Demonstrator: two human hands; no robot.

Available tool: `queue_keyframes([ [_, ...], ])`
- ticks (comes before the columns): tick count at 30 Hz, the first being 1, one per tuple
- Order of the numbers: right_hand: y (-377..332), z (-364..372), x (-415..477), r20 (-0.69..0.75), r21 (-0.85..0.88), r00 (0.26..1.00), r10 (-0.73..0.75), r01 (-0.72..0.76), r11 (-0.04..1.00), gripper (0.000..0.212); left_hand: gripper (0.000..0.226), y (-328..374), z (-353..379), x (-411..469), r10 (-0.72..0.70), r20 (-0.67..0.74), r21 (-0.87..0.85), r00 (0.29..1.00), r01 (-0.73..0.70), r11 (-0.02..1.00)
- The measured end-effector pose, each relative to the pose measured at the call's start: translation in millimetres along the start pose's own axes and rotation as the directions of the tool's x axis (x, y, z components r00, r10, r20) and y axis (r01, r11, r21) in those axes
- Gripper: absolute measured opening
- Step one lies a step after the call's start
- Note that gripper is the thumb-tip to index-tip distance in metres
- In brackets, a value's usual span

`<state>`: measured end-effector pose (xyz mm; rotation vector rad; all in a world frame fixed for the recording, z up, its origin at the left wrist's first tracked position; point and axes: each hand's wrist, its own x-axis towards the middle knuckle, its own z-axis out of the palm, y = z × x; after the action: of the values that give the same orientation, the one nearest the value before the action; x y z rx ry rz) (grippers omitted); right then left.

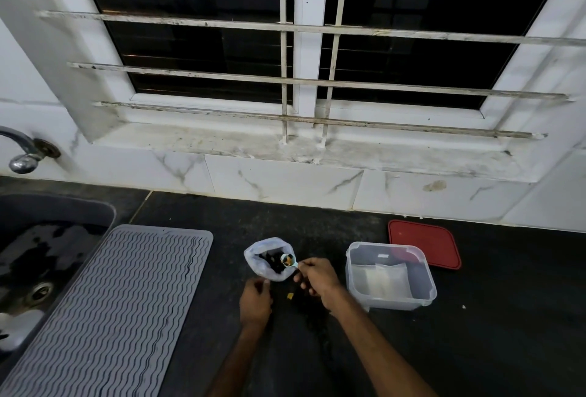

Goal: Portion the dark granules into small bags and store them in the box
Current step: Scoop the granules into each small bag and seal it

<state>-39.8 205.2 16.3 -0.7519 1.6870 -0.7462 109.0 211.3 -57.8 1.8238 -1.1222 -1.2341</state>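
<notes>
Head view: right hand pinches the scoop above the plastic bag, left hand at its near rim, grip unclear, so a slumping bag could spill dark granules.

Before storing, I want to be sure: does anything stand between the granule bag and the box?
Nothing visible does. The box is open, its red lid behind it; only the right hand with the scoop is between bag and box.
</notes>
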Motion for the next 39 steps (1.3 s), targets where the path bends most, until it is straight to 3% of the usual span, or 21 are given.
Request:
queue_keyframes([
  [4, 1, -2, -4, 0.012, 0.027, 1.000, 0.014, -0.014, 1.000, 0.018, 0.010, -7, 14, -20, 0.248, 0.115, 0.321, 0.962, -0.272, 0.907],
  [8, -3, -9, -12, 0.014, 0.027, 1.000, -0.004, 0.003, 1.000, 0.018, 0.017, -8, 26, -26, 0.292, 0.188, 0.435, 0.938, -0.346, 0.831],
  [12, -15, -25, -26, 0.009, 0.034, 0.997, -0.073, 0.073, 0.997, 0.019, 0.003, 1, 26, -27, 0.307, 0.152, 0.458, 0.939, -0.342, 0.820],
  [15, -29, -44, -43, 0.022, 0.054, 0.992, -0.128, 0.126, 0.991, 0.016, 0.006, 16, 28, -34, 0.381, 0.120, 0.416, 0.917, -0.394, 0.820],
  [17, -30, -61, -54, 0.018, 0.078, 0.991, -0.132, 0.131, 0.988, 0.016, 0.001, 34, 30, -46, 0.443, 0.127, 0.289, 0.887, -0.461, 0.839],
  [22, -4, -105, -77, -0.036, 0.115, 0.990, -0.133, 0.136, 0.984, 0.016, 0.005, 65, 44, -71, 0.569, 0.248, 0.035, 0.784, -0.594, 0.804],
  [30, 38, -140, -99, -0.141, 0.073, 0.986, -0.084, 0.095, 0.993, 0.015, 0.013, 66, 63, -79, 0.482, 0.468, 0.244, 0.741, -0.632, 0.736],
  [34, 42, -138, -99, -0.139, 0.066, 0.985, -0.099, 0.109, 0.992, 0.015, 0.019, 63, 62, -77, 0.450, 0.521, 0.336, 0.725, -0.659, 0.673],
  [39, 42, -130, -97, -0.127, 0.019, 0.982, -0.141, 0.145, 0.989, 0.015, 0.032, 69, 58, -74, 0.450, 0.535, 0.333, 0.715, -0.668, 0.666],
])
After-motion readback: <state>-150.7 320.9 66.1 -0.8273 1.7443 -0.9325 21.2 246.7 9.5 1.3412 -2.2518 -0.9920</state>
